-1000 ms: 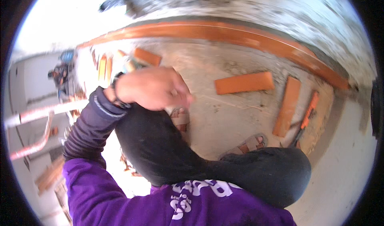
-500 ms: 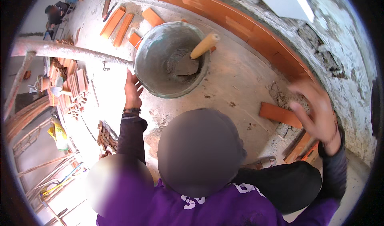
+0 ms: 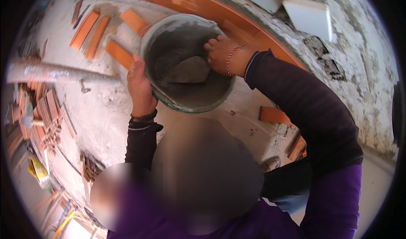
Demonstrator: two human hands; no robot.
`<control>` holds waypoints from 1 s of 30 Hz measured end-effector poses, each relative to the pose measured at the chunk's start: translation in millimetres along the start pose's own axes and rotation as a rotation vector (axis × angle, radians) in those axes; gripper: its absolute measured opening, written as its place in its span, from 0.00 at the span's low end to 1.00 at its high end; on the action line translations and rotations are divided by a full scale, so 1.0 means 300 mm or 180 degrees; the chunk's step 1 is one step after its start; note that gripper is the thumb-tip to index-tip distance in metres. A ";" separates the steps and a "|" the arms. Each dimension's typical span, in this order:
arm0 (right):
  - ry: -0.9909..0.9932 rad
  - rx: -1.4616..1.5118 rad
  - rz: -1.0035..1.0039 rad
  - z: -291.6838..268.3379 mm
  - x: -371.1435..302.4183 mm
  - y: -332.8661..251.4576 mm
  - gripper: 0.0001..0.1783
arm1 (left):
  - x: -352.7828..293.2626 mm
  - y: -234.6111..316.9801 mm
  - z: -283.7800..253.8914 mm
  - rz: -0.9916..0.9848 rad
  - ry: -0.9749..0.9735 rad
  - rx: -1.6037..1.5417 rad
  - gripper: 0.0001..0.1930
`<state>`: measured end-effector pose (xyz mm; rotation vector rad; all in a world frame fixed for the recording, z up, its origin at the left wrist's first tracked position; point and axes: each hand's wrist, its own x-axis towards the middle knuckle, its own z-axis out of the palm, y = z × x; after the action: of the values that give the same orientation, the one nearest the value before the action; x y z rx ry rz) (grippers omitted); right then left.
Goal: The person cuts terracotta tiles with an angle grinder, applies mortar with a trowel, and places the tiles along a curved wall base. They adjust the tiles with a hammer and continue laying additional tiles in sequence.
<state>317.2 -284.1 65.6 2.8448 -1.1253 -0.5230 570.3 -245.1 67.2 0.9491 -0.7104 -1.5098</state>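
Note:
Tilted toward me, a round mortar bucket stands with wet grey mortar inside. My left hand grips its left side near the rim, with part of the grip hidden. Inside the right part of the bucket, my right hand is closed around the handle of a trowel. The trowel's flat, grey-smeared blade points left over the mortar; the handle is hidden by my fingers.
Several loose orange bricks lie beyond the bucket, and a low brick course curves behind it. White tile pieces rest by the rough wall at right. A pipe and brick piles are at left; another brick lies nearer.
My right hand has moved from the far right into the bucket and closed on the trowel's handle. The left hand now grips the bucket, which has tipped more toward me.

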 end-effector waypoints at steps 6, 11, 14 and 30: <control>0.0026 0.2023 0.0991 -0.171 -0.449 0.056 0.13 | 0.015 -0.046 0.016 0.0212 -0.0530 0.0570 0.17; 0.0185 0.2687 0.1958 -0.225 -1.114 -0.042 0.17 | -0.022 -0.019 0.014 0.0189 0.0086 0.0873 0.21; 0.0284 0.3345 0.3816 -0.085 -1.505 -0.308 0.18 | -0.054 0.007 0.127 0.0093 0.0357 0.1266 0.23; 0.0093 0.2970 0.7042 0.243 -2.114 -0.299 0.22 | 0.038 -0.001 0.007 0.0304 0.0517 0.2069 0.27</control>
<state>-78.8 213.9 170.1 0.1032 -3.4775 0.3445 568.3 -256.5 65.9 1.4777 -1.1403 -1.1093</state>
